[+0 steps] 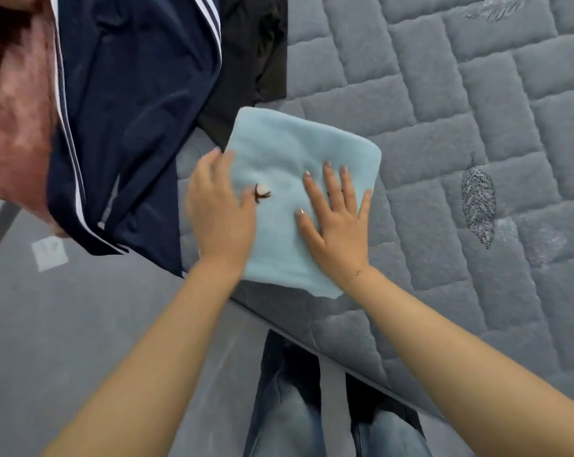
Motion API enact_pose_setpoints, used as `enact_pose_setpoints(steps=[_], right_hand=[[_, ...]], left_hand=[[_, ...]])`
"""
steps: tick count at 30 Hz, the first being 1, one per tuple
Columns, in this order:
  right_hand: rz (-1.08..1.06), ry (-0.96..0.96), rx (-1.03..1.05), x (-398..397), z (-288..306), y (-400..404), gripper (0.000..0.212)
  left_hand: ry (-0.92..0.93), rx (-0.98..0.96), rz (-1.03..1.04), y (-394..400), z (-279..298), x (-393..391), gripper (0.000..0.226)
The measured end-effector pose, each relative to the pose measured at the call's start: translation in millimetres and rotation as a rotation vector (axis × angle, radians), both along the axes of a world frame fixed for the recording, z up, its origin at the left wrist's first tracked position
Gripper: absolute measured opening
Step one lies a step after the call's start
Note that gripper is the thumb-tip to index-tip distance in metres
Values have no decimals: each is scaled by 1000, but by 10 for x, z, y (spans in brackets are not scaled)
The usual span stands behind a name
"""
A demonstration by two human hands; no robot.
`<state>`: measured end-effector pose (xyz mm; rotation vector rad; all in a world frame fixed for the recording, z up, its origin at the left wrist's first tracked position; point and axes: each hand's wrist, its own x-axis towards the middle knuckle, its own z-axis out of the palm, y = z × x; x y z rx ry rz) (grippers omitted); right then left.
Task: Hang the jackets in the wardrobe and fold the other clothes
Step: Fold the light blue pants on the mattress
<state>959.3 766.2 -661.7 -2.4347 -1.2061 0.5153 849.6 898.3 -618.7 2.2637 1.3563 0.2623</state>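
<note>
Fleece (299, 206), light blue, folded into a rough rectangle, lies flat on the mattress (444, 127) near its front edge. One small white-and-brown motif (262, 192) shows on its top face.

Left hand (221, 209): fingers straight, laid along the fleece's left edge, palm partly on the cloth, partly off it. Holds nothing.
Right hand (338, 222): fingers spread wide, palm pressed flat on the fleece's right half. Holds nothing. Thin bracelet at the wrist; a ring seems to sit on one finger, too small to be sure.

Containers: none in view; wardrobe not in view.

Surface: grey quilted mattress, stitched in a brick-like pattern. Two embroidered feathers counted, one (478, 199) right of the fleece, one (496, 8) at the top edge, cut off by the frame. Grey floor (64, 324) to the left and below; pale square mark (50, 253) on it.

Other clothes, three counted, each one piece:
- navy jacket (130, 110) with white stripes, just left of the fleece, draped over the mattress edge;
- black garment (246, 61) behind the fleece, partly under the jacket, touching the fleece's far corner;
- pink fuzzy garment (15, 110) at far left, beside the jacket, blurred.

Person's legs in blue jeans (289, 407) stand at the bed edge.
</note>
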Motion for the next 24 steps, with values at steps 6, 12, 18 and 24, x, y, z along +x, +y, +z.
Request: enact_pose_setpoints(steps=[6, 12, 18, 24], right_hand=[[79, -279, -92, -97, -486, 51, 64], [65, -303, -120, -77, -874, 173, 67], [60, -236, -144, -67, -607, 218, 63], [267, -217, 106, 263, -1, 405, 45]], left_hand=[[341, 97, -342, -69, -748, -84, 57], [248, 166, -371, 71, -1283, -74, 56], [262, 133, -363, 78, -1141, -79, 57], [361, 31, -341, 97, -670, 22, 58]])
